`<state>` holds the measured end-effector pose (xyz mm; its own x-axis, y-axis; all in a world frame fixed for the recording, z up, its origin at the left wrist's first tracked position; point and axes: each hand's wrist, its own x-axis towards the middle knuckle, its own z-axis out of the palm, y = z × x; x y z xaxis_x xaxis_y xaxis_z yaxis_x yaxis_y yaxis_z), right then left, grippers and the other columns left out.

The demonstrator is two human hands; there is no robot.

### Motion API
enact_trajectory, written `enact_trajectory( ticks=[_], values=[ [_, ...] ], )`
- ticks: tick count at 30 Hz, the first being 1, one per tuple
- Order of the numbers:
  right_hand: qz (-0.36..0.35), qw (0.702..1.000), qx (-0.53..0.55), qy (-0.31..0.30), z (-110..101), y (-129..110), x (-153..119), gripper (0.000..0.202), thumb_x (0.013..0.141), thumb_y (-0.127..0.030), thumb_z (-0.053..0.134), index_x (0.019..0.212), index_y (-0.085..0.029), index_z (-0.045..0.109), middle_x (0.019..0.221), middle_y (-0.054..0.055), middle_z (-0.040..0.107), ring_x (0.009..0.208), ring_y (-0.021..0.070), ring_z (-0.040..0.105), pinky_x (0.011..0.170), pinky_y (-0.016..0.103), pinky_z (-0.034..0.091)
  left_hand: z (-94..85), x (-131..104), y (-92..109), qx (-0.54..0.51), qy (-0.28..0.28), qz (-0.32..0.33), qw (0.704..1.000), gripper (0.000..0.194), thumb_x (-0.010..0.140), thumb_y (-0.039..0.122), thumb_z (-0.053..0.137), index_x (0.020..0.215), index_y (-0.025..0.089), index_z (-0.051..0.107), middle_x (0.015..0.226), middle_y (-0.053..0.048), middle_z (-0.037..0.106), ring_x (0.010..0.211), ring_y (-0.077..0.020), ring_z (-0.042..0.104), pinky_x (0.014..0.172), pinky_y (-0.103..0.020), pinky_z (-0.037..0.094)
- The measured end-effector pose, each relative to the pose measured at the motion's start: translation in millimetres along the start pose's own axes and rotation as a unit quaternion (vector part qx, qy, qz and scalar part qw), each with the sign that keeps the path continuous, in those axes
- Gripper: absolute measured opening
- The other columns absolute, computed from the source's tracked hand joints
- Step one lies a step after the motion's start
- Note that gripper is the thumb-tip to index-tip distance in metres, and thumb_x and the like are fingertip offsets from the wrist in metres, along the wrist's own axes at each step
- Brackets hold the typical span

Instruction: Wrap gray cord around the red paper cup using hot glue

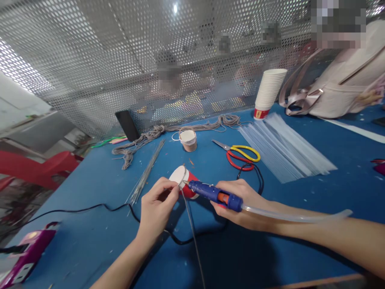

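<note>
My right hand (237, 198) grips a blue hot glue gun (207, 190), a clear glue stick (288, 213) trailing from its back end. The gun's nozzle points left and meets the rim area of a red and white paper cup (192, 180), which lies tilted with its white base toward the left. My left hand (161, 198) is closed at that base, thumb and forefinger pinching a thin grey cord (192, 228). The cord runs round the cup's edge and hangs down toward me. Whether the left fingers also bear on the cup is hard to see.
Behind the cup stands a small cord-wrapped cup (190, 145). Scissors (237, 154), clear glue sticks (282, 148), stacked paper cups (269, 92), thin wires (147, 172), grey cord bundles (150, 136) and a phone (128, 124) lie around. A black cable (105, 206) crosses the table near a purple power strip (30, 257).
</note>
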<state>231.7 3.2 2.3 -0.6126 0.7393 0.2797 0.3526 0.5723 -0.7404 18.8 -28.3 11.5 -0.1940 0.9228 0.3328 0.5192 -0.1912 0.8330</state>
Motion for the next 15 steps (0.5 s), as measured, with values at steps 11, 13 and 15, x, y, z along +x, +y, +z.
enact_trajectory(
  ticks=[11, 13, 15],
  values=[
    [0.020, 1.000, 0.006, 0.005, -0.7, 4.5, 0.4, 0.017, 0.079, -0.026, 0.056, 0.066, -0.020, 0.047, 0.059, -0.004, 0.047, 0.052, 0.0101, 0.043, 0.055, 0.024, 0.033, -1.7, -0.1, -0.8, -0.001, -0.005, -0.001, 1.000, 0.014, 0.075, 0.025, 0.059, 0.065, 0.020, 0.067, 0.063, 0.001, 0.057, 0.057, -0.0126, 0.052, 0.054, -0.024, 0.040],
    [0.017, 1.000, 0.008, 0.002, -0.3, 3.2, 0.1, 0.016, 0.079, -0.025, 0.056, 0.067, -0.020, 0.047, 0.059, -0.004, 0.047, 0.052, 0.0099, 0.043, 0.056, 0.024, 0.033, -1.6, -0.1, -1.3, -0.003, -0.006, 0.001, 1.000, 0.014, 0.076, 0.025, 0.059, 0.065, 0.019, 0.067, 0.063, 0.001, 0.056, 0.058, -0.0126, 0.052, 0.054, -0.024, 0.040],
    [0.013, 1.000, 0.006, -0.003, 0.0, 1.7, -0.3, 0.014, 0.079, -0.025, 0.055, 0.068, -0.019, 0.048, 0.060, -0.004, 0.049, 0.053, 0.0099, 0.044, 0.058, 0.024, 0.034, -1.4, -0.2, -1.8, -0.002, -0.010, 0.007, 1.000, 0.014, 0.076, 0.024, 0.059, 0.065, 0.019, 0.067, 0.063, 0.001, 0.057, 0.058, -0.0125, 0.052, 0.055, -0.024, 0.040]
  ],
)
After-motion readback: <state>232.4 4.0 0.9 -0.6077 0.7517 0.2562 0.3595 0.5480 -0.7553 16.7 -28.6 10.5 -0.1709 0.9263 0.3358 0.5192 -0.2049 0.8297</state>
